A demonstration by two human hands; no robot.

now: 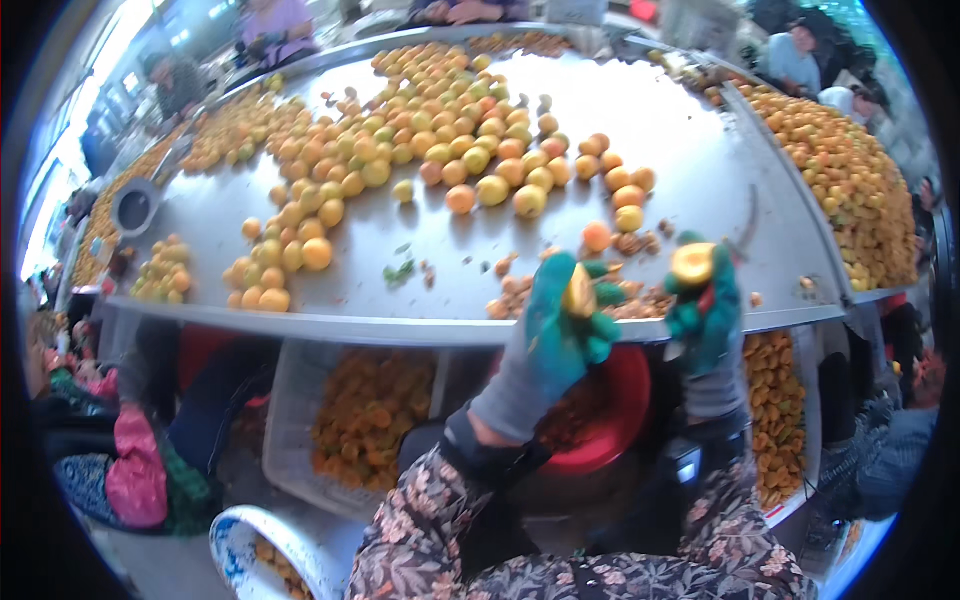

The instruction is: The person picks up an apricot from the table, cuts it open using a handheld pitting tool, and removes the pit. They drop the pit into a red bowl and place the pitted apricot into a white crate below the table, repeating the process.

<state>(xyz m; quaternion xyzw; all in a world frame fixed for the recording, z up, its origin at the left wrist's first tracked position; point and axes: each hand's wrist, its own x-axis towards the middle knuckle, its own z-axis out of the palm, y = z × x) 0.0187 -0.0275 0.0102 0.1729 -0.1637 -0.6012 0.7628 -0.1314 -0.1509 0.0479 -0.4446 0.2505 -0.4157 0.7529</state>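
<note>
Orange fruit (692,263) (half) in right hand (708,308)

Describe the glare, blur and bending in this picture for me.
Head view: glare washes out the metal table at its far right; head view: the table's front edge bows with the fisheye bend; head view: left hand and right hand look slightly soft; head view: black surrounds the round image.

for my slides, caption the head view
Gloved left hand and right hand each hold a fruit piece at a metal table bearing whole fruit.
</note>
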